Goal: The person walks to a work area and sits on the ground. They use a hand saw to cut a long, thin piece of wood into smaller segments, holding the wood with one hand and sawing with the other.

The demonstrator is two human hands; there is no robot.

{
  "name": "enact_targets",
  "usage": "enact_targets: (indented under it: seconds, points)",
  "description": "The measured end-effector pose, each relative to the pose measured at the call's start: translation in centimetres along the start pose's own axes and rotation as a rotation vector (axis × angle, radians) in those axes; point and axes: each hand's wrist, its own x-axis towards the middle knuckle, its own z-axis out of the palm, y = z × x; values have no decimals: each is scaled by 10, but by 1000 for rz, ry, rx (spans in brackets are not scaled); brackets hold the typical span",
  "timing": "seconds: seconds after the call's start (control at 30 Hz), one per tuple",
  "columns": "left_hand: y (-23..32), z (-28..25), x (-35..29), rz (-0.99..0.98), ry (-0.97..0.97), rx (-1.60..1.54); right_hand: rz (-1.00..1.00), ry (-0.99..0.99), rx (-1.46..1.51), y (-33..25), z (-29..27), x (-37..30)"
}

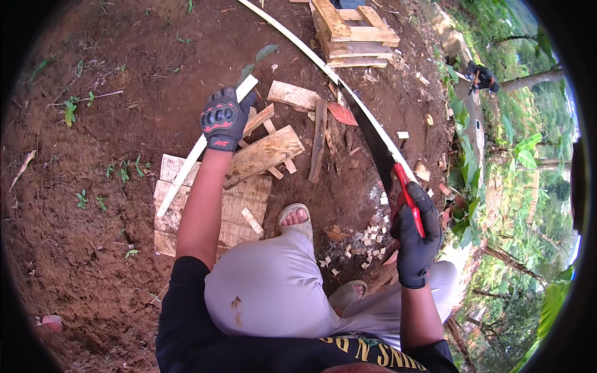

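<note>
My left hand point(224, 119), in a black padded glove, is closed around a narrow pale wooden strip point(180, 180) that slants over a square of boards point(233, 214). A black glove also covers my right hand point(418, 248), whose fingers wrap the red handle of a handsaw point(373, 140). The saw's dark blade points up and away to the left. Along the blade's right side runs a long, thin pale strip point(298, 43), reaching the far edge of view; its near end lies by my right hand, and whether my hand touches it I cannot tell.
A wide offcut point(267, 154) and other wood scraps lie in a heap beside my left hand. Small cut wood blocks point(372, 237) are scattered near my feet. Farther off stands a stack of wooden frames point(357, 50). Plants and a distant person point(482, 78) are at the right.
</note>
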Motion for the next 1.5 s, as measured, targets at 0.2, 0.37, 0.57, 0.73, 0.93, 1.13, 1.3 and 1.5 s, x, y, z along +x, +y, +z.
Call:
enact_targets:
  seconds: [0.2,0.37,0.57,0.73,0.93,1.13,1.3,1.5]
  points:
    - [85,-40,-46,364,-89,-150,227,-35,188,5,1,-10]
    - [73,68,-97,301,-256,-99,173,-33,146,6,11,-11]
    - [64,101,-105,384,-147,-131,141,-81,105,4,11,-11]
    - [67,69,-93,297,-374,-194,27,-126,96,5,23,-19]
    - [61,81,-98,247,-449,-98,39,-217,110,-5,37,-24]
    - [61,89,-101,280,-396,-89,-52,-222,16,-3,43,-24]
    - [57,88,-101,280,-398,-75,-24,-265,57,-2,40,-27]
    - [62,83,-100,286,-416,-81,-44,-332,-36,-14,29,-23]
